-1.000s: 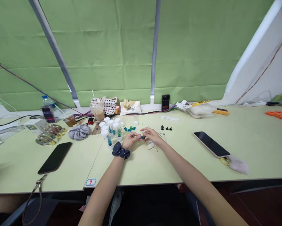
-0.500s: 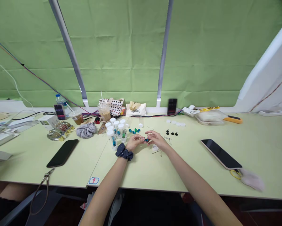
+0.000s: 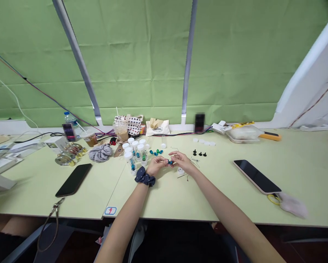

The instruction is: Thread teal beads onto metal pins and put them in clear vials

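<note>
My left hand [image 3: 156, 165] and my right hand [image 3: 182, 160] meet over the table, fingers closed on a small shiny blue piece [image 3: 170, 162] between them. Its exact kind is too small to make out. Just behind lie several loose blue and green pieces [image 3: 156, 152]. To the left stand several clear tubes with white caps [image 3: 135, 153], some with blue or green pieces inside. A white cap [image 3: 180, 171] sits under my right hand, beside thin metal tools [image 3: 182, 176]. Several small black pieces [image 3: 199, 153] stand to the right.
White caps [image 3: 203, 141] lie farther back. A black phone [image 3: 74, 179] is at left, another phone [image 3: 256, 176] at right. A grey scrunchie [image 3: 100, 153], iced drinks [image 3: 121, 131] and a cream pouch [image 3: 157, 128] line the back. A plastic container [image 3: 243, 135] stands back right.
The camera view has shifted slightly. Both hands stay together on the small blue piece, with only slight finger movement.
</note>
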The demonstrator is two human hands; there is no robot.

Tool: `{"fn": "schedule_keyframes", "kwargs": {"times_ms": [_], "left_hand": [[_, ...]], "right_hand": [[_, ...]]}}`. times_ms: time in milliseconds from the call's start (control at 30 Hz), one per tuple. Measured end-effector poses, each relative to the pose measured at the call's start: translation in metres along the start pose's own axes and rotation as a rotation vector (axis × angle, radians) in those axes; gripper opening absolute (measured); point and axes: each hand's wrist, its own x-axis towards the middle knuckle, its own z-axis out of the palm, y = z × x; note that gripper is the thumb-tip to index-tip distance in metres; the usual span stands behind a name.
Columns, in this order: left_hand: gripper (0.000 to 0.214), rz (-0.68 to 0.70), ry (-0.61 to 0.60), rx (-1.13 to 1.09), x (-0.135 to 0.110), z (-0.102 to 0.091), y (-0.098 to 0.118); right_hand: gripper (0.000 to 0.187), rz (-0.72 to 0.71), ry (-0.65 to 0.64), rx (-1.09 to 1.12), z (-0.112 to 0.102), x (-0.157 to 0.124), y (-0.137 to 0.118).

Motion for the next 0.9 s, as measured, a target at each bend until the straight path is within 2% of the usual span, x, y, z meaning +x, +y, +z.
{"fn": "schedule_keyframes", "kwargs": {"times_ms": [100,267,367,467,567,700,767,833,900], "left_hand": [[0.031,0.006,0.008,0.008,0.000,0.000,0.000],[0.032,0.013,0.003,0.045,-0.001,0.002,0.001],[0.032,0.006,0.013,0.062,-0.004,0.005,0.004],[0.034,-0.030,-0.043,0.005,-0.008,0.009,0.008],[0.038,-0.047,-0.072,-0.037,-0.009,0.010,0.009],[0.037,0.035,0.037,0.054,-0.005,0.008,0.003],[0.034,0.093,0.068,0.154,-0.002,0.007,0.000],[0.030,0.158,0.085,0.281,0.001,0.010,-0.002],[0.027,0.223,0.104,0.397,0.004,0.016,-0.001]], "right_hand": [[0.039,-0.013,-0.028,-0.015,0.002,-0.002,-0.003],[0.039,0.014,0.008,-0.046,0.003,-0.002,0.000],[0.040,-0.013,0.120,-0.187,0.000,0.005,0.006],[0.039,-0.072,0.258,-0.323,-0.003,0.019,0.007],[0.041,-0.096,0.313,-0.434,0.000,0.032,0.002],[0.046,-0.202,0.229,-0.616,0.014,0.036,-0.006],[0.042,-0.237,0.164,-0.679,0.022,0.034,-0.005],[0.033,-0.225,0.167,-0.666,0.025,0.032,-0.002],[0.034,-0.167,0.219,-0.570,0.024,0.031,0.000]]}}
